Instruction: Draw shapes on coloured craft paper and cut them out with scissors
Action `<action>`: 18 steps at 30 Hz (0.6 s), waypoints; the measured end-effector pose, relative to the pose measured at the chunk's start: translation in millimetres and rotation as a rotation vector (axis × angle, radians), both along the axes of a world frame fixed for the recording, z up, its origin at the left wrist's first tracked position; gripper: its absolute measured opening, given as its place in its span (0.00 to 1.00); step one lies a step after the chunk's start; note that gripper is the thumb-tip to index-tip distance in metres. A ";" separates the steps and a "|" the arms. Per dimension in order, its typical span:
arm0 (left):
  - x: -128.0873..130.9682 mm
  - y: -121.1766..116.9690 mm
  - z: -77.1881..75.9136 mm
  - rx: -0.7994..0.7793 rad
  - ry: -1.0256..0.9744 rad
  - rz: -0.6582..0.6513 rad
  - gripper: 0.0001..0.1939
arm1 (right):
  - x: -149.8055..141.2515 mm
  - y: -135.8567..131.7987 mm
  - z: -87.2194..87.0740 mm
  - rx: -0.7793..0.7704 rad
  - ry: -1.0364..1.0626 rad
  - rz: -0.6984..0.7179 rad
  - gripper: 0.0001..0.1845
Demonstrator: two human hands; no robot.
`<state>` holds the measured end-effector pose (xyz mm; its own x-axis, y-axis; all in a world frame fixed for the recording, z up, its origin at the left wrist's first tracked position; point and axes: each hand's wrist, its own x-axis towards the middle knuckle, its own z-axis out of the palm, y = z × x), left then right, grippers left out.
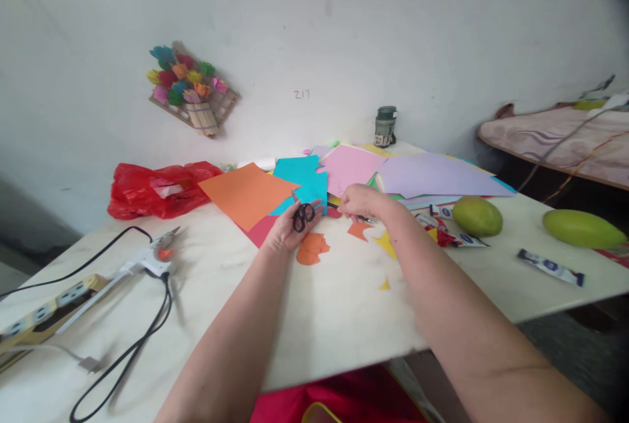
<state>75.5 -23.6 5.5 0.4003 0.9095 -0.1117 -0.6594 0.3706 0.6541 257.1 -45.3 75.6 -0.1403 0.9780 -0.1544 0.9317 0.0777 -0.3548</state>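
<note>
My left hand (287, 230) is turned palm up over the table and holds a small pair of black-handled scissors (303, 215), the blade pointing away. My right hand (361, 202) reaches down among paper pieces with its fingers pressed together; what they hold, if anything, is hidden. A thin dark object (366, 219) lies just under that hand. Between my wrists is a cut orange paper shape (312, 249). An orange scrap (359, 230) and a yellow scrap (386, 244) lie near my right hand. Behind my left hand are an orange sheet (250, 194) and a blue sheet (307, 177).
Pink (348, 167) and lilac sheets (437, 175) spread toward the wall. A red plastic bag (132, 190), a glue gun (154, 256) with a cord and a power strip (46, 315) are left. Green fruit (476, 216), a wrapper (550, 267) and a tumbler (386, 127) are right.
</note>
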 end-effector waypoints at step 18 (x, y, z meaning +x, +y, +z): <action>-2.0 3.1 -0.1 0.048 0.007 0.055 0.08 | 8.7 13.3 -9.0 -0.125 0.015 -0.147 0.13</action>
<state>73.5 -20.5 5.4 0.3487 0.9346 -0.0699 -0.6732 0.3017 0.6751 265.8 -32.1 66.5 -0.0009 0.9613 -0.2754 0.9243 -0.1043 -0.3672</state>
